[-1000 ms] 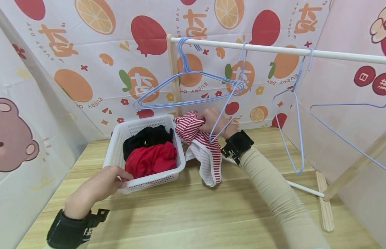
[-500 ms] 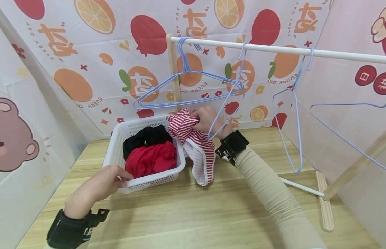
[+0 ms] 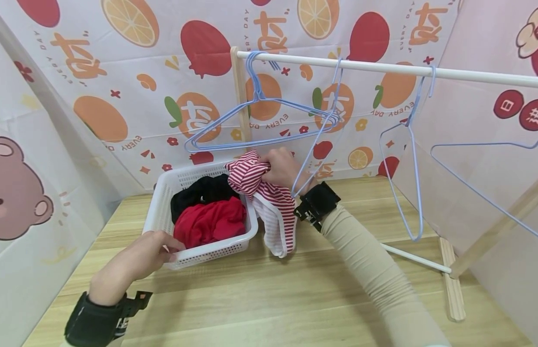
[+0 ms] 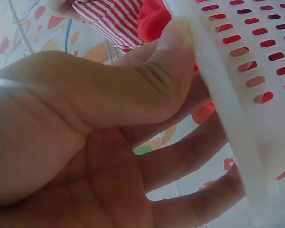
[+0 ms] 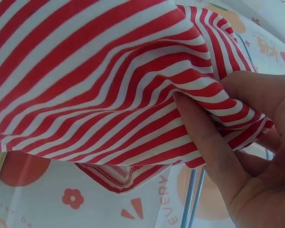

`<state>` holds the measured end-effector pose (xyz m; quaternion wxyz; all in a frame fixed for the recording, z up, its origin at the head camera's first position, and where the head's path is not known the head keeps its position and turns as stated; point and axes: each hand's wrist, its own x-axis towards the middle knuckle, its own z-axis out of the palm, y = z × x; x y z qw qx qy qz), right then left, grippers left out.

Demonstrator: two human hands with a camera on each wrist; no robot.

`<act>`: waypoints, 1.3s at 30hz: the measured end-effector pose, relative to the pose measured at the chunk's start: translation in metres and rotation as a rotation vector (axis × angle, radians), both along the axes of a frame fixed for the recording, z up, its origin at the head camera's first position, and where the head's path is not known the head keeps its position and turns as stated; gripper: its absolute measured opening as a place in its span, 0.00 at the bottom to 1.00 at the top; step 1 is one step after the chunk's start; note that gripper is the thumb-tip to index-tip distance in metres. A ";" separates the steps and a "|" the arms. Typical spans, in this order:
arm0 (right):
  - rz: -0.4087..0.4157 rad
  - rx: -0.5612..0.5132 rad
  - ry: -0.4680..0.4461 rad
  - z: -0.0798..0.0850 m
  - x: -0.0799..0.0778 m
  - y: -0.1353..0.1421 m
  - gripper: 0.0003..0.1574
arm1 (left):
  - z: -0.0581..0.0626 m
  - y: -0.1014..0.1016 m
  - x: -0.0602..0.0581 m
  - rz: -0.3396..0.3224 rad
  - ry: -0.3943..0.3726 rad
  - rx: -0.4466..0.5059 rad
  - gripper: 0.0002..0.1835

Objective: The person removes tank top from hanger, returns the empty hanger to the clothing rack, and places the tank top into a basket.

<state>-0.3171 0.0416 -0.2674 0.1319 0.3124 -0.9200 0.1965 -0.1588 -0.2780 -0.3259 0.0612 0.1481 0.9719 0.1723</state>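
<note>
My right hand (image 3: pixel 282 166) pinches a red-and-white striped garment (image 3: pixel 277 207), bunched at the top with a white-edged part hanging down. In the head view the bunched part overlaps the right back corner of a white perforated basket (image 3: pixel 153 217). The right wrist view shows thumb and fingers gripping folds of the striped cloth (image 5: pixel 133 90). My left hand (image 3: pixel 143 255) holds the basket's near left corner; in the left wrist view the thumb lies on the rim (image 4: pixel 218 95), with the other fingers on its far side. Inside the basket are a red garment (image 3: pixel 210 224) and a black garment (image 3: pixel 204 193).
A white rail (image 3: pixel 382 68) on a wooden stand crosses above the table (image 3: pixel 269 294). Several blue wire hangers (image 3: pixel 256 96) hang together at its left end. One hanger (image 3: pixel 312 144) hangs in front of my right forearm, and more (image 3: pixel 414 159) hang farther right.
My right hand has moved left with the striped garment, bringing its bunched top over the basket's back right corner. The left hand and the basket stay in place.
</note>
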 end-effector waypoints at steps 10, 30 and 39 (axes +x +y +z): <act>0.042 -0.010 0.029 0.003 0.004 -0.012 0.21 | 0.000 0.000 0.000 0.000 -0.005 -0.003 0.14; 0.076 0.000 0.067 0.010 0.009 -0.032 0.19 | -0.001 0.000 0.000 -0.013 0.005 0.000 0.13; 0.061 -0.011 0.055 0.012 0.011 -0.038 0.16 | 0.000 0.000 0.001 -0.010 0.013 -0.008 0.13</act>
